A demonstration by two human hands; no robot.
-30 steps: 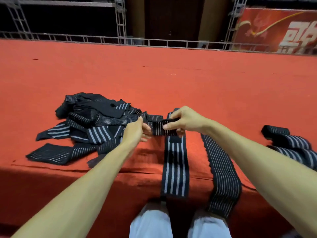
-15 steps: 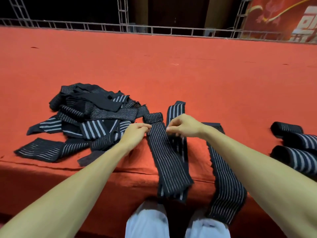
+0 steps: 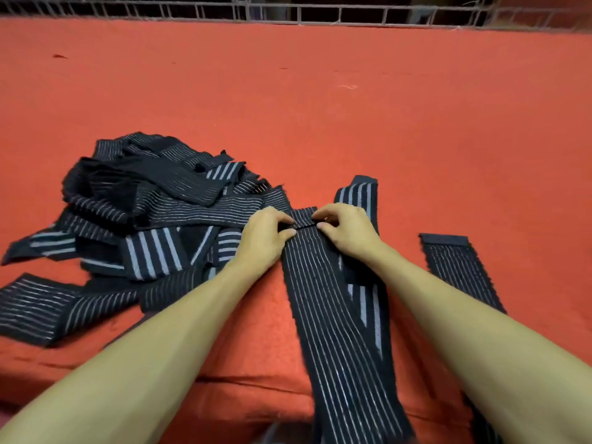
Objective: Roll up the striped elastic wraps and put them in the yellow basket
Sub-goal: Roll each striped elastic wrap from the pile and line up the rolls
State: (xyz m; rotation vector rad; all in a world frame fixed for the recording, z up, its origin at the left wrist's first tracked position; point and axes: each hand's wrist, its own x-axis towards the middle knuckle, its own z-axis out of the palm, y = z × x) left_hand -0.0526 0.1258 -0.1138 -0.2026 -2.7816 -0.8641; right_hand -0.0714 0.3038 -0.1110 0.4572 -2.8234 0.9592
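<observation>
1. Nearest the person, the long black elastic wrap with thin white stripes [image 3: 333, 315] hangs its free tail over the front edge of the red carpeted platform [image 3: 352, 123]. The weight of that tail may drag the band askew as the roll advances and produce a coned roll.
2. This wrap lies slantwise across a black wrap with broad grey stripes [image 3: 358, 193] and touches it. The fabrics may catch, so the lower band could be dragged along or wound in.
3. At the far end of the thin-striped wrap, the left hand [image 3: 266, 238] and the right hand [image 3: 347, 233] each pinch the first narrow fold, one at either edge, so both grips are clenched on the wrap. The elastic looks springy. If either grip eases, the fold probably springs flat, and uneven pressure would start the roll crooked.
4. Just left of the left hand sits the tangled heap of black striped wraps [image 3: 153, 203]. A loose end from it could snag in the roll.
5. The yellow basket is not in view. A finished roll carried out of sight could unwind if it is let go loosely.
</observation>
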